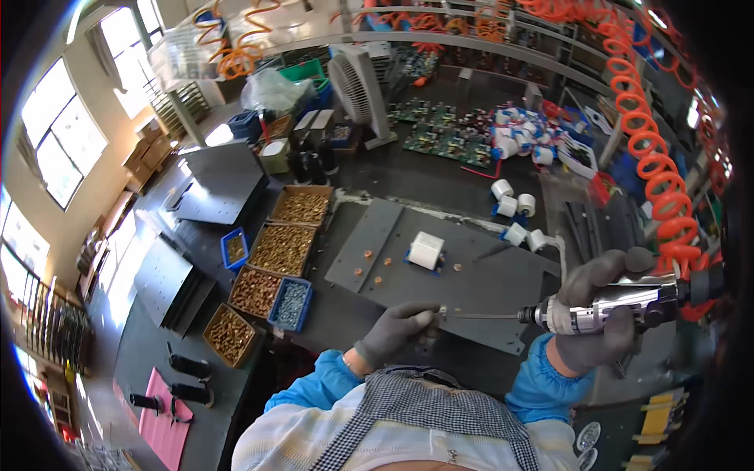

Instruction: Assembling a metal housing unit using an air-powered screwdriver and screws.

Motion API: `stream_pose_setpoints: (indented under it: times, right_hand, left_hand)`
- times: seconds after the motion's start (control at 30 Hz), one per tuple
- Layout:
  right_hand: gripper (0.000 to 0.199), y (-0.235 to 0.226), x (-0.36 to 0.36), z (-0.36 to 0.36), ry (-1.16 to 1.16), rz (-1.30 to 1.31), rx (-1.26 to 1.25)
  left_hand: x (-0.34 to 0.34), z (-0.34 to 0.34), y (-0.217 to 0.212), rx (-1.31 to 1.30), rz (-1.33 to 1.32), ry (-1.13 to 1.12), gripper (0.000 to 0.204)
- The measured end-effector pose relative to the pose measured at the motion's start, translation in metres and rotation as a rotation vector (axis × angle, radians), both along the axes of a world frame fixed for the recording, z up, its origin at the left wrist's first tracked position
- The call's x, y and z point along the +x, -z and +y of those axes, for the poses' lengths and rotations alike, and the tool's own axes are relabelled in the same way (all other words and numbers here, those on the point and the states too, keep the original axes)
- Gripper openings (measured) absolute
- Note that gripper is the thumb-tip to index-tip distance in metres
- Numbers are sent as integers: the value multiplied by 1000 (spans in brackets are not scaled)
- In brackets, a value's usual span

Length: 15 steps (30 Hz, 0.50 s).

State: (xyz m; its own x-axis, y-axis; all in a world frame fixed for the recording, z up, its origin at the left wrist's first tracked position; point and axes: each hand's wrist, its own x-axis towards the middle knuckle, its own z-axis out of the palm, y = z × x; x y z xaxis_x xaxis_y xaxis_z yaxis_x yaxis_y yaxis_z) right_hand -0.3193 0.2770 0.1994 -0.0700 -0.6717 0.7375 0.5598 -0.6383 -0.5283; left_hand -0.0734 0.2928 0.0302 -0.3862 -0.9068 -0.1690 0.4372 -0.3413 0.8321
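Note:
My right hand point(585, 349), in a grey glove, grips a silver air screwdriver point(628, 306) held sideways with its long thin bit point(483, 317) pointing left. My left hand point(391, 336), also gloved, is closed at the bit's tip. A small brass-coloured piece seems to be between the fingertips and the bit, too small to name surely. Below and beyond the hands lies a grey metal plate point(479, 286). On it sit a white coil-like block point(426, 250) with blue parts at its base, and several small copper-coloured pieces point(378, 279).
Left of the plate stand cardboard trays of brass fasteners point(287, 247) and a blue bin of silver screws point(290, 304). Bent metal sheets point(220, 184) stand further left. White coils point(514, 133), circuit boards point(448, 141) and a fan point(353, 90) are behind. An orange coiled hose point(648, 149) hangs right.

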Motion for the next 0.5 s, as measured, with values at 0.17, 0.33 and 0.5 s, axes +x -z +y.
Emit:
stream_pose_setpoints:
  times: [0.17,0.33,0.5]
  right_hand:
    - [54,19,-12,1,159,-210,52]
    - [52,30,-21,4,347,-289,170]
    - [47,30,-33,1,412,-355,254]
  left_hand:
    - [-2,-10,30,131,160,141,33]
    - [-11,-17,24,95,91,73,35]
    - [-5,-16,19,-138,-44,113,27]
